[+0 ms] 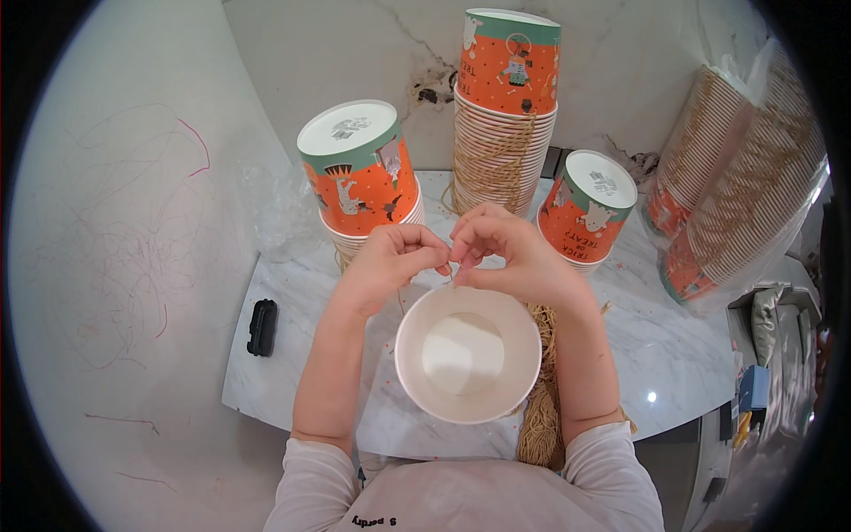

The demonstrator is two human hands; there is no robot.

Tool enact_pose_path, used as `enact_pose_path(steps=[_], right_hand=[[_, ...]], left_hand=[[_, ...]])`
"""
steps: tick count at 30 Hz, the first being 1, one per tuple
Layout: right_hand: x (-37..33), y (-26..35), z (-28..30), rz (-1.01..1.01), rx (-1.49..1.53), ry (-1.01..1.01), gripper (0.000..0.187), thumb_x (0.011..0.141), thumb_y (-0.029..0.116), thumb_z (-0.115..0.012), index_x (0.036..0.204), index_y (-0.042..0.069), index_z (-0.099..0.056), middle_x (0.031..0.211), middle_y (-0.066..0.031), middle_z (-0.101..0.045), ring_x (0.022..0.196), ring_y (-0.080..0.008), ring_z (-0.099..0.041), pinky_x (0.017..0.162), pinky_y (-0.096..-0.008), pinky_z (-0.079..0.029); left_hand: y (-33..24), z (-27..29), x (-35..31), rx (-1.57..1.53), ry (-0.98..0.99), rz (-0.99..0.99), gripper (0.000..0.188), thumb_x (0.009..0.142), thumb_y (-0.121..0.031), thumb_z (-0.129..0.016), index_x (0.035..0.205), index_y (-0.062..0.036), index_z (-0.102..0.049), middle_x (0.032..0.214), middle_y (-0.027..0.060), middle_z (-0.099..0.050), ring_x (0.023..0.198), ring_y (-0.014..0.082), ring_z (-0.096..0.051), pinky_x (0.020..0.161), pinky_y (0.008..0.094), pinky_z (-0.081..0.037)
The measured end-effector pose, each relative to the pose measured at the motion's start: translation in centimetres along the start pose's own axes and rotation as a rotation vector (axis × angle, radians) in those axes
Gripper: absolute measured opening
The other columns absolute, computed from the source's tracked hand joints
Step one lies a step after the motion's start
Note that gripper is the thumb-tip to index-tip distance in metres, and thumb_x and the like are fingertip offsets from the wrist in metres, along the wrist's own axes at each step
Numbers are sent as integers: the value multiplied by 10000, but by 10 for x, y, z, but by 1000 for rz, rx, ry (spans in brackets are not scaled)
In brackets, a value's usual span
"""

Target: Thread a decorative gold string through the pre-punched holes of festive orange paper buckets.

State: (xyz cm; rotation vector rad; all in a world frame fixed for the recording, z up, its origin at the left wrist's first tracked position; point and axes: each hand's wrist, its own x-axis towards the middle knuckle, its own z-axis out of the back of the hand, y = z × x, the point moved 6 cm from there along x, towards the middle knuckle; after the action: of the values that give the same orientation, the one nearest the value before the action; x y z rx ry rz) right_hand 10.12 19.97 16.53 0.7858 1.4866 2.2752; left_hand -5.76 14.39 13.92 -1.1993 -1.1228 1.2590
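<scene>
A white-lined paper bucket (409,355) stands mouth-up in front of me, its inside bare. Over its far rim, my left hand (403,257) and my right hand (505,253) meet, thumbs and fingers pinched close together. A thin tan cord seems to run between the fingertips, next to the rim; most of it is hidden by the fingers. Beside the bucket, under my right forearm, a bundle of tan cord (541,426) trails down over the table's near edge.
Behind my hands are upside-down stacks of orange and green buckets: a left stack (363,182), a tall stack (510,71) and a right stack (589,213). Plastic-wrapped bucket stacks (745,177) lean at the far right. A black case (262,328) lies on the marble table (665,355).
</scene>
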Motion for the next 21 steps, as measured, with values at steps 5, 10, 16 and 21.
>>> enact_pose_path(steps=[5, 10, 16, 21], right_hand=[[3, 2, -4, -4, -22, -57, 245, 756, 62, -858, 922, 3, -687, 1143, -66, -554, 879, -128, -658, 822, -286, -537], [3, 8, -5, 27, -124, -169, 220, 759, 106, -867, 859, -6, -705, 1134, -106, -592, 844, -149, -672, 771, -287, -552], [3, 10, -4, 29, -186, -216, 179, 799, 96, -842, 888, -10, -729, 1186, -90, -586, 938, -135, -643, 829, -290, -545], [2, 7, -2, 88, -195, -254, 104, 850, 39, -754, 900, -42, -712, 1162, -96, -589, 899, -130, -657, 786, -277, -560]], left_hand=[[2, 3, 1, -117, -68, -2, 87, 887, -86, -714, 935, -17, -737, 750, -2, -668, 535, 9, -396, 480, 194, -270], [7, 8, 4, -127, -69, -5, 118, 881, -122, -734, 938, -20, -750, 771, -12, -683, 550, 1, -440, 477, 189, -288], [10, 11, 6, -108, -99, -21, 149, 878, -155, -744, 945, -23, -760, 797, -10, -714, 566, -2, -477, 481, 187, -314], [6, 7, 4, -76, -107, -5, 146, 893, -173, -719, 957, -44, -745, 803, -22, -709, 603, 0, -498, 489, 190, -323]])
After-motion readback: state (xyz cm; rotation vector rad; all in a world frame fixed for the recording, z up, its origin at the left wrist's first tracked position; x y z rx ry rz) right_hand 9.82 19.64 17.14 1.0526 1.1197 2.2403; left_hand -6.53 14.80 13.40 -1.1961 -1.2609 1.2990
